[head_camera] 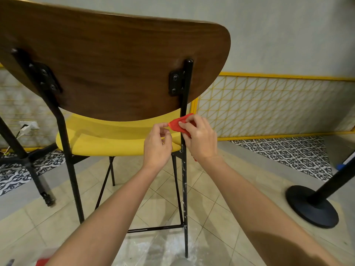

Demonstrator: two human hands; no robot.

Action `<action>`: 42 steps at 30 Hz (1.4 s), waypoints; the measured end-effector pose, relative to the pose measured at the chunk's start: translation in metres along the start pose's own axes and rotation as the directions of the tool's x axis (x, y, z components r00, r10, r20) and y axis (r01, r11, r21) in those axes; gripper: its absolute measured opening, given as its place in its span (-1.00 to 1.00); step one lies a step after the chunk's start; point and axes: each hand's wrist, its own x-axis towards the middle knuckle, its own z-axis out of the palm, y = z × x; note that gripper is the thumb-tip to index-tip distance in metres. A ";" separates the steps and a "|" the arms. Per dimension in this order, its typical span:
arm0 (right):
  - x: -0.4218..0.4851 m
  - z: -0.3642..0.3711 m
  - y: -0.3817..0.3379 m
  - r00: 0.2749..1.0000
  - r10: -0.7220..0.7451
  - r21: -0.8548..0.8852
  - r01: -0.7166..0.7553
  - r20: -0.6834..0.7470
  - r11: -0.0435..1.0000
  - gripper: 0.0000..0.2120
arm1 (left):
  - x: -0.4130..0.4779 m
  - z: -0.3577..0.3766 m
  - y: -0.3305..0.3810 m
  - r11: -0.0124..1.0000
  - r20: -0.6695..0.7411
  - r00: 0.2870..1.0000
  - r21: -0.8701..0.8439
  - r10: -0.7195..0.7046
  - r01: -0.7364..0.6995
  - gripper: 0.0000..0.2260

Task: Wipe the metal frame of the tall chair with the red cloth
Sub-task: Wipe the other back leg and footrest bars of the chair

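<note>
The red cloth [177, 125] sits against the right rear upright [184, 169], which runs vertically; the right hand [199, 138] grips it, the left hand [156, 144] pinching its left corner.

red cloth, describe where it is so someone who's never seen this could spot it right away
Find the tall chair's wooden backrest, then follow its right black metal upright down to just above the yellow seat. There, the red cloth is bunched against the upright between both hands, the only red thing on the chair.
</note>
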 end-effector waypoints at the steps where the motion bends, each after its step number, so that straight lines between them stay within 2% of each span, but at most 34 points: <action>1: 0.000 -0.001 -0.001 1.000 -0.019 -0.018 0.019 0.014 1.000 -0.79 | -0.001 0.000 -0.001 1.000 0.002 1.000 0.003 -0.003 0.003 -0.79; 5: 0.009 -0.010 -0.003 0.992 -0.128 -0.101 0.129 0.018 0.986 -0.82 | -0.001 -0.002 -0.001 1.000 -0.009 1.000 0.008 -0.025 0.025 -0.77; 11: 0.021 -0.015 0.002 0.975 -0.218 -0.213 0.202 -0.050 0.956 -0.81 | 0.000 -0.002 0.004 1.000 0.008 1.000 0.001 -0.029 0.029 -0.75; 17: 0.018 -0.003 0.003 0.972 -0.227 -0.279 0.203 -0.057 0.939 -0.80 | -0.001 0.000 -0.004 0.998 0.011 0.998 -0.007 -0.062 0.062 -0.74; 24: -0.005 0.014 0.003 0.978 -0.202 -0.281 0.207 0.047 0.937 -0.74 | -0.004 0.004 -0.015 0.997 0.015 0.997 0.003 -0.074 0.074 -0.75; 29: -0.033 0.019 0.008 0.960 -0.234 -0.271 0.269 0.156 0.924 -0.71 | -0.007 0.006 -0.015 0.996 0.004 0.997 0.024 -0.082 0.082 -0.73; 34: -0.048 0.017 0.008 0.943 -0.189 -0.234 0.256 0.272 0.938 -0.67 | -0.008 0.002 -0.016 0.996 0.005 0.997 0.023 -0.083 0.083 -0.72; 37: -0.036 0.013 0.010 0.955 -0.193 -0.226 0.245 0.227 0.943 -0.69 | -0.006 -0.001 -0.015 0.997 -0.001 0.997 0.008 -0.081 0.081 -0.73; 42: 0.008 -0.002 0.004 0.998 -0.054 -0.134 0.050 -0.030 0.990 -0.82 | -0.001 -0.003 -0.013 0.997 -0.008 0.997 -0.018 -0.074 0.074 -0.74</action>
